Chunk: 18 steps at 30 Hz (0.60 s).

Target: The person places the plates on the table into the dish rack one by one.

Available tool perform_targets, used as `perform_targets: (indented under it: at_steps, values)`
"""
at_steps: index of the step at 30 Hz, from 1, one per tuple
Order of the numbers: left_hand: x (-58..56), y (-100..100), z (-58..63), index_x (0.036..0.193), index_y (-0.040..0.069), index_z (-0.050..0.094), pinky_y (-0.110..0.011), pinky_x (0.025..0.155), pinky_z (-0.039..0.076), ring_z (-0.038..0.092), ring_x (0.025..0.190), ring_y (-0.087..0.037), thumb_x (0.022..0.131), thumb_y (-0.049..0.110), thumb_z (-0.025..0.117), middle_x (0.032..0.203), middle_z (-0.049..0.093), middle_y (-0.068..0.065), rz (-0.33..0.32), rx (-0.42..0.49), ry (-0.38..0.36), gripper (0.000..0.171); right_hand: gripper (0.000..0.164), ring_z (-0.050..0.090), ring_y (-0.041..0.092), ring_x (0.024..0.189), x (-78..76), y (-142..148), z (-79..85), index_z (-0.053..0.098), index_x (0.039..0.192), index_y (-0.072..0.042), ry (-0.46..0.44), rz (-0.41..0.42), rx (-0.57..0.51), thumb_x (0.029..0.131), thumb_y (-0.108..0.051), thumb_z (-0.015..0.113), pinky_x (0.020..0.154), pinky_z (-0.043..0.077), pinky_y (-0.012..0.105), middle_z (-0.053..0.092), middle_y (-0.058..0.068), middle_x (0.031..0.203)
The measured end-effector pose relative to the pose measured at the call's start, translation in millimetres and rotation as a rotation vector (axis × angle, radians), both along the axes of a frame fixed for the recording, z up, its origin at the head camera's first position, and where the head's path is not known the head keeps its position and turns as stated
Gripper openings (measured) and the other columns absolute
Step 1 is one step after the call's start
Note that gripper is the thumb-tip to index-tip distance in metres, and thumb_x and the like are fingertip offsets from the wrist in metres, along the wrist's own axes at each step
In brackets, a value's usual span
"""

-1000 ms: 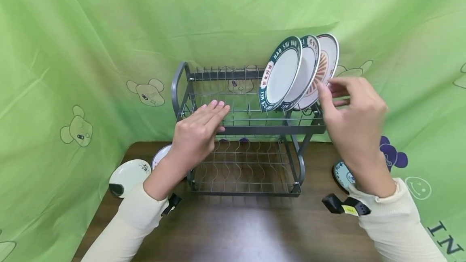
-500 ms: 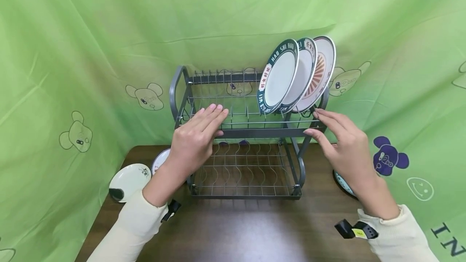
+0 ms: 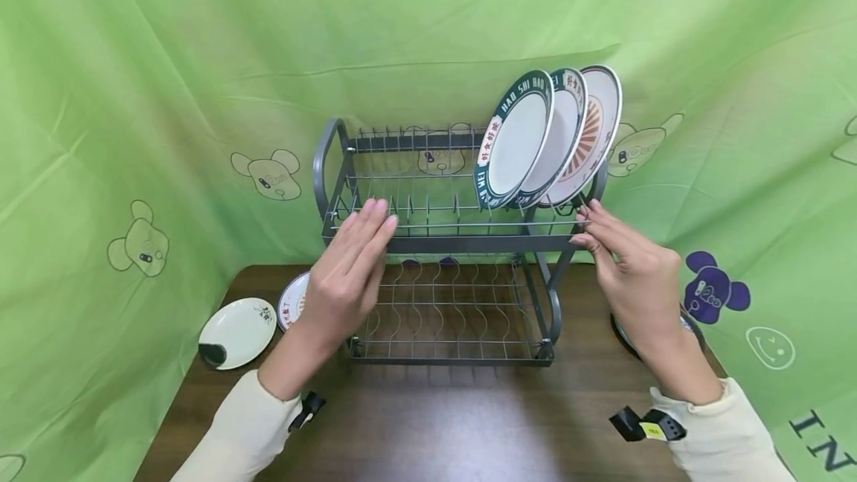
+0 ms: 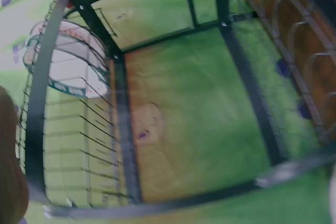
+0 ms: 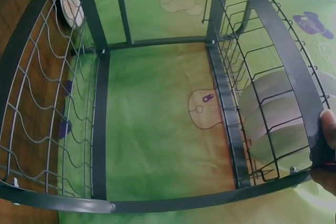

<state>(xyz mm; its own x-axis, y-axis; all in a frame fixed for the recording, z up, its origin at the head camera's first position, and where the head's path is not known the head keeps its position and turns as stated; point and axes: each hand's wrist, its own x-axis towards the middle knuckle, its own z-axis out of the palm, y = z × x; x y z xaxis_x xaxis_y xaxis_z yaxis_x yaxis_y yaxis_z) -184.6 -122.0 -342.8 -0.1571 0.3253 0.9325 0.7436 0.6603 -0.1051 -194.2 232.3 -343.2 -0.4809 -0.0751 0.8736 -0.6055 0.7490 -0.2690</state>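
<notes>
A grey two-tier dish rack (image 3: 462,245) stands in the middle of the head view. Three plates lean upright at the right end of its upper tier: a green-rimmed plate (image 3: 518,143) in front, a similar plate (image 3: 565,141) behind it, then a plate with an orange ray pattern (image 3: 597,125). My right hand (image 3: 632,274) pinches the upper tier's front right corner, thumb below and fingers above. In the right wrist view, its thumb and fingers (image 5: 329,129) wrap the bar. Across at the front left corner is my left hand (image 3: 344,277), fingers straight, palm turned toward the rack.
Left of the rack, a white plate (image 3: 237,333) with a dark green patch lies on the brown table (image 3: 469,422). Another plate (image 3: 292,302) is partly behind my left forearm. A dark-edged plate (image 3: 624,337) shows past my right forearm. Green printed cloth (image 3: 402,36) hangs behind.
My right hand has come down from beside the plates to the rack's front right corner and taken hold of it. My left hand has shifted slightly left. The plates keep their slots.
</notes>
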Motion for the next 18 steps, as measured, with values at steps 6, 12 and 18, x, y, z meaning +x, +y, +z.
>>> perform_targets:
  at_steps: [6,12,18]
  values:
    - [15.6,-26,-24.6,0.107,-0.009,0.074,-0.038,0.101,0.060,0.075,0.097,-0.041,0.087,-0.011,0.058,0.107,0.077,-0.023,0.068,0.417,0.104,0.026,0.030,0.059,-0.004,0.125,0.1,-2,-1.1,0.078,0.106,0.004,0.023,0.006,0.010,0.077,0.006,0.082,0.104,0.044,0.005,0.073,0.019,0.117]
    - [38.0,-61,-50.9,0.128,-0.002,0.062,-0.014,0.076,0.057,0.073,0.094,-0.015,0.097,-0.004,0.056,0.117,0.077,-0.011,0.212,0.770,-0.661,0.032,0.034,0.068,0.009,0.120,-1.3,-5,-0.3,0.077,0.108,0.002,0.044,0.017,-0.028,0.075,0.009,0.083,0.102,0.049,0.008,0.074,0.019,0.115]
    - [38.8,-83,-75.8,0.136,-0.006,0.044,-0.017,0.067,0.059,0.069,0.075,-0.003,0.105,0.004,0.042,0.092,0.074,0.004,0.094,1.200,-1.421,0.033,0.036,0.069,0.010,0.119,-1.6,-6,-1.6,0.078,0.109,0.001,0.052,0.024,-0.063,0.075,0.010,0.083,0.102,0.051,0.010,0.074,0.019,0.114]
